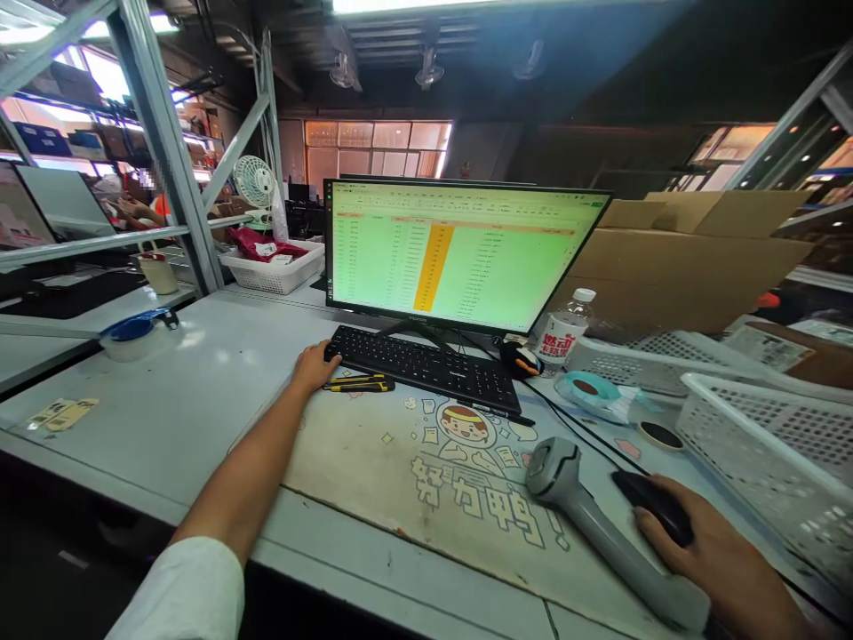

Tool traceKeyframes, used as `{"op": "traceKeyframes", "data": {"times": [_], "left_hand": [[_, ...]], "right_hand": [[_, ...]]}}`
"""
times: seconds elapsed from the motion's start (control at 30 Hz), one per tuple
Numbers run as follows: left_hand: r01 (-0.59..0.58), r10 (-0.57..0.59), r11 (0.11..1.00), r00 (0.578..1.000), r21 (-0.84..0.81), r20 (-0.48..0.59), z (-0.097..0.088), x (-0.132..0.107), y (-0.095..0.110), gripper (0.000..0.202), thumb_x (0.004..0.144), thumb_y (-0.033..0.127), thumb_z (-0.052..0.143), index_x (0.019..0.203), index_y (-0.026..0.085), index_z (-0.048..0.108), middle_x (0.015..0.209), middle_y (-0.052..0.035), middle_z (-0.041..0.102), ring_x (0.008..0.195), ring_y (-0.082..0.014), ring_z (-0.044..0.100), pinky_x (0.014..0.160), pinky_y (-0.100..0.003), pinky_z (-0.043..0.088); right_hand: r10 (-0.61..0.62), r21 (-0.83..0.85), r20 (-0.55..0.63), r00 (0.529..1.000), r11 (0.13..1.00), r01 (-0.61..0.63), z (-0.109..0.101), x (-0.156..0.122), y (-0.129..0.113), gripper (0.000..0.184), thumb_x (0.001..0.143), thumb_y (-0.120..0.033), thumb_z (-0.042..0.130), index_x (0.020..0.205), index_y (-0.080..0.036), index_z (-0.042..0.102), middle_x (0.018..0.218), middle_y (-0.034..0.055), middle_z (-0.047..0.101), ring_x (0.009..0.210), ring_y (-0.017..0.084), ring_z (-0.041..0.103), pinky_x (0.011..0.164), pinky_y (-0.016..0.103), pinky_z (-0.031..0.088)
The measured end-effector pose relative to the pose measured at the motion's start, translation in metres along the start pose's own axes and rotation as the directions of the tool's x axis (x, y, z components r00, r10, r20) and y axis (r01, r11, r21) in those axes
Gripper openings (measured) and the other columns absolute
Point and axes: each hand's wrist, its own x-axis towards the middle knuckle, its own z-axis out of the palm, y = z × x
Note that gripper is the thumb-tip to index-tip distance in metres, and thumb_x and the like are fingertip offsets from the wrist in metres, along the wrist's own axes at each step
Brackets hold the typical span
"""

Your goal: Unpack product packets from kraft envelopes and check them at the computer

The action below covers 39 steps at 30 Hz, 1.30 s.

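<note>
My left hand (313, 365) rests at the left end of a black keyboard (426, 366), its fingertips on the keys there; how far its fingers are spread is hard to see. A black computer mouse (657, 507) is under my right hand (706, 542), with thumb and fingers wrapped about its sides. Left of the mouse a grey barcode scanner (593, 524) lies on the printed desk mat (360, 471). Just below the keyboard sits a yellow and black utility knife (360, 383), with a black pen (497, 413) to its right. The monitor (453, 253) shows a spreadsheet with an orange column.
White plastic baskets (760, 453) and a large cardboard box (673, 276) stand on the right. Near the monitor are a bottle (565, 333) and a tape roll (590, 391). A lidded clear container (139, 334) sits left, before a metal frame post (163, 142).
</note>
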Motion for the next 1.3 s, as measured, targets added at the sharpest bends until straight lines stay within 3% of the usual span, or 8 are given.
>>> {"op": "traceKeyframes", "data": {"times": [0.13,0.3,0.5,0.67,0.8,1.07,1.2,1.3], "left_hand": [[0.005,-0.005,1.0,1.0,-0.004,-0.01,0.003,0.0,-0.002,0.058,0.1,0.048,0.06,0.15,0.02,0.056,0.136,-0.0144,0.069,0.132,-0.0319,0.059,0.108,-0.041,0.047],[0.011,-0.011,1.0,1.0,-0.008,-0.007,0.002,0.0,-0.001,0.059,0.1,0.048,0.059,0.151,0.019,0.055,0.136,-0.016,0.068,0.132,-0.0319,0.059,0.109,-0.04,0.046],[0.027,-0.027,1.0,1.0,-0.013,0.003,-0.002,-0.003,0.002,0.059,0.101,0.047,0.058,0.152,0.018,0.054,0.137,-0.0164,0.067,0.133,-0.032,0.058,0.11,-0.04,0.046],[0.035,-0.035,0.999,0.999,-0.015,0.02,-0.004,-0.004,0.004,0.059,0.101,0.048,0.058,0.152,0.018,0.054,0.138,-0.0166,0.067,0.134,-0.0329,0.058,0.109,-0.041,0.047],[0.039,-0.039,0.999,0.999,-0.018,0.023,-0.004,-0.003,0.004,0.059,0.101,0.047,0.058,0.153,0.019,0.053,0.138,-0.0164,0.066,0.135,-0.0327,0.056,0.109,-0.041,0.047],[0.046,-0.046,0.999,0.999,-0.016,0.018,-0.006,-0.007,0.005,0.058,0.101,0.046,0.059,0.152,0.019,0.054,0.139,-0.0152,0.067,0.136,-0.0316,0.056,0.11,-0.04,0.046],[0.036,-0.036,0.999,0.999,-0.013,0.015,-0.008,-0.007,0.01,0.057,0.101,0.044,0.06,0.152,0.017,0.055,0.137,-0.0165,0.067,0.134,-0.0323,0.058,0.11,-0.041,0.047],[0.01,-0.009,1.0,1.0,-0.015,0.015,-0.013,-0.002,0.02,0.054,0.101,0.04,0.062,0.149,0.015,0.057,0.135,-0.019,0.068,0.132,-0.034,0.06,0.109,-0.043,0.048]], "right_hand": [[0.0,0.143,0.064,0.998,0.99,-0.009,0.004,0.003,0.005,0.075,0.074,-0.073,0.048,0.13,-0.025,0.062,0.138,0.0168,0.068,0.127,0.044,0.065,0.11,0.059,0.052],[0.138,0.173,0.101,0.985,0.973,-0.154,0.001,0.003,0.001,0.074,0.069,-0.074,0.053,0.126,-0.027,0.061,0.124,0.0167,0.073,0.11,0.044,0.072,0.1,0.059,0.058],[0.069,0.175,0.06,0.996,0.981,-0.079,-0.001,0.005,-0.001,0.071,0.069,-0.073,0.052,0.123,-0.028,0.062,0.133,0.0175,0.07,0.12,0.044,0.068,0.106,0.06,0.053],[0.155,0.167,0.112,0.982,0.971,-0.172,-0.004,0.006,-0.004,0.07,0.066,-0.075,0.054,0.119,-0.029,0.061,0.11,0.0164,0.075,0.096,0.043,0.074,0.082,0.058,0.06],[0.121,0.159,0.084,0.989,0.978,-0.133,-0.005,0.004,-0.006,0.073,0.068,-0.075,0.051,0.123,-0.027,0.061,0.126,0.0172,0.072,0.108,0.044,0.072,0.09,0.059,0.059],[0.138,0.12,0.117,0.984,0.981,-0.151,-0.007,0.006,-0.013,0.08,0.068,-0.076,0.049,0.127,-0.023,0.062,0.129,0.0182,0.071,0.102,0.043,0.072,0.091,0.058,0.059],[0.165,0.155,0.093,0.982,0.972,-0.178,-0.008,0.004,-0.011,0.073,0.068,-0.072,0.054,0.122,-0.025,0.064,0.118,0.0165,0.074,0.099,0.044,0.073,0.088,0.06,0.06],[0.063,0.148,0.025,0.998,0.987,-0.066,-0.01,-0.003,-0.002,0.062,0.076,-0.07,0.05,0.118,-0.028,0.068,0.121,0.0156,0.073,0.109,0.043,0.071,0.093,0.06,0.059]]}}
